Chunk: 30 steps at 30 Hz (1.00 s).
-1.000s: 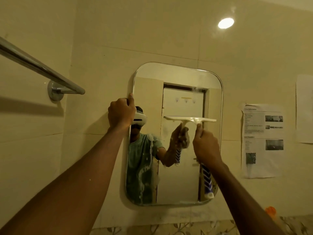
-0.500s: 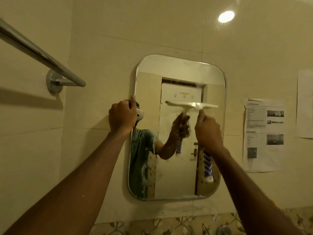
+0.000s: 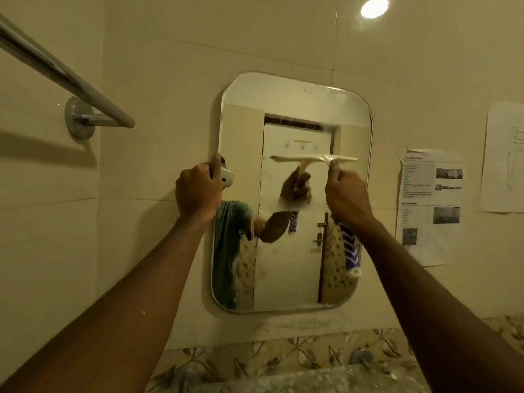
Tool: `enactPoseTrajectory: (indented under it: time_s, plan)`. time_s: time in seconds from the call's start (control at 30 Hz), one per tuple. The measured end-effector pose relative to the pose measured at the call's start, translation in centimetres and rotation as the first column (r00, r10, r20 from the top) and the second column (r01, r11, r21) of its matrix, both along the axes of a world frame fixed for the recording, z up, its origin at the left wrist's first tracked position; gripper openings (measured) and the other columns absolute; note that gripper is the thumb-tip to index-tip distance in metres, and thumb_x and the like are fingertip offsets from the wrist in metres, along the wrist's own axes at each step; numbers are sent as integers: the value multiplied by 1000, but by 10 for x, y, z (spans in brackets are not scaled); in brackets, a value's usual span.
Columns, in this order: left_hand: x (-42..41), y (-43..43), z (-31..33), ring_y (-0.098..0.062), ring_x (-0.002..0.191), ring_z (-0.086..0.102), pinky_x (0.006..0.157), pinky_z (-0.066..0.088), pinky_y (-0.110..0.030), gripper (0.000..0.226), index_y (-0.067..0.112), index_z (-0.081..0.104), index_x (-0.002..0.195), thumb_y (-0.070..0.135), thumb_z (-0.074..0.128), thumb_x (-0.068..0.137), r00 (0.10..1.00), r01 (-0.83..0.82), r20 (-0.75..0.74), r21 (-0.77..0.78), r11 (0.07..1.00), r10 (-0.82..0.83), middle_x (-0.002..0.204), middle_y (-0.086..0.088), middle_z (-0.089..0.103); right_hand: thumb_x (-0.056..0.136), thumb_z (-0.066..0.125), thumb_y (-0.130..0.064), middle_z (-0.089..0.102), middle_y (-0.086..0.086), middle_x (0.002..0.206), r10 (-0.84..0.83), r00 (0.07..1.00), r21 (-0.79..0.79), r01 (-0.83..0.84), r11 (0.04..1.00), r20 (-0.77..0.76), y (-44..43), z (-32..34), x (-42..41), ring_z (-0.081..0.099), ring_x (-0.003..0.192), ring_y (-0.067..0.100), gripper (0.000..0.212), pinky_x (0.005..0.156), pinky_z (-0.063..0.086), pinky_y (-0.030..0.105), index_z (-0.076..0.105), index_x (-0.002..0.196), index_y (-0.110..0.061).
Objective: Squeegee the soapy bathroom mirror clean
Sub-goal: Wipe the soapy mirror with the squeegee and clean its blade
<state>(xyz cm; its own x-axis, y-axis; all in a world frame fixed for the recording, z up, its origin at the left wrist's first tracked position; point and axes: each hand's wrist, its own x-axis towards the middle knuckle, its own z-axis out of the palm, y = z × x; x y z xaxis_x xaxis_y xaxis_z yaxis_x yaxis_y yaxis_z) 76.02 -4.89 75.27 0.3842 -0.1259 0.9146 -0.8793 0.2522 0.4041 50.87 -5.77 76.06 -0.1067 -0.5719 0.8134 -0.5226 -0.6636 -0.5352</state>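
R hand point(image 3: 347, 195): fingers curled tight round squeegee point(image 3: 313, 159) handle, blade flat on mirror point(image 3: 297, 109) glass; L hand point(image 3: 198, 191): fingers wrapped on mirror's left edge.

- We have raised the squeegee point(image 3: 340, 159) in our right hand point(image 3: 347, 194) slightly up the mirror point(image 3: 297, 92), so its handle end sits farther above the mirror's bottom edge
- Our left hand point(image 3: 198, 191) has slid lower along the mirror's left edge

Dim yellowish light from one ceiling lamp point(image 3: 374, 7); edges bend.
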Motion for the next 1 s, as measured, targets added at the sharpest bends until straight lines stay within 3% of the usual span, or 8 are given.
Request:
enactPoseTrajectory:
  time_s: [0.1,0.2,0.4,0.5,0.63,0.73,0.87,1.0]
  plan:
    - [0,0,-8,-29,66,66,48,35,-19,59,1,69,81,46,35,101,1000,-19,13,10,1000,19,75,-17,70,106,26,-37,50,-2,54,-17,1000,12,17,1000,-15,-6,-19,1,45,31,0,49,31,32,12,50,68,-18]
    - [-1,-1,-18,-21,55,57,43,25,-16,59,1,66,77,45,36,101,1000,-25,10,-5,1000,25,69,-15,68,105,24,-41,52,-2,52,-81,997,22,81,996,3,-11,-75,7,50,41,8,53,40,38,24,51,65,-21]
    - [-2,0,-33,-16,50,46,43,20,-16,57,2,65,72,43,37,101,999,-43,-7,14,999,43,60,-9,60,104,26,-41,54,-7,54,-103,994,96,99,990,31,-8,-166,6,53,48,6,47,43,32,17,49,65,-30]
    - [-3,3,-43,-16,47,44,42,19,-18,58,3,62,68,44,37,101,999,-30,-18,36,999,30,55,-2,50,104,26,-42,53,-5,53,-66,998,96,64,993,12,-6,-156,-2,49,44,4,49,41,34,22,50,64,-26]
    - [-2,3,-57,-15,44,40,42,19,-18,58,2,61,67,43,38,100,999,-35,-6,50,998,35,53,-2,47,105,26,-41,53,-3,53,-11,1000,26,11,1000,26,-8,-88,-6,51,42,11,50,40,50,32,52,67,-22]
    - [-1,3,-60,-13,42,37,42,18,-18,57,2,61,65,42,39,100,999,-43,17,41,998,42,52,-1,45,106,24,-40,52,-3,55,-31,999,-15,31,999,10,-14,-64,-3,51,44,10,50,41,42,25,49,66,-24]
    - [0,0,-63,-15,45,37,43,16,-16,57,1,61,67,41,40,100,998,-67,15,22,998,67,53,-4,49,106,26,-36,47,-6,50,-100,995,-14,100,995,13,-16,-113,3,47,38,2,51,35,31,11,47,61,-25]
    - [3,-4,-67,-19,49,44,47,24,-23,57,0,64,72,42,38,101,997,-70,33,15,997,69,59,-14,61,105,27,-37,53,-6,56,-152,988,110,148,983,27,-4,-174,8,51,48,2,48,41,31,19,47,63,-27]
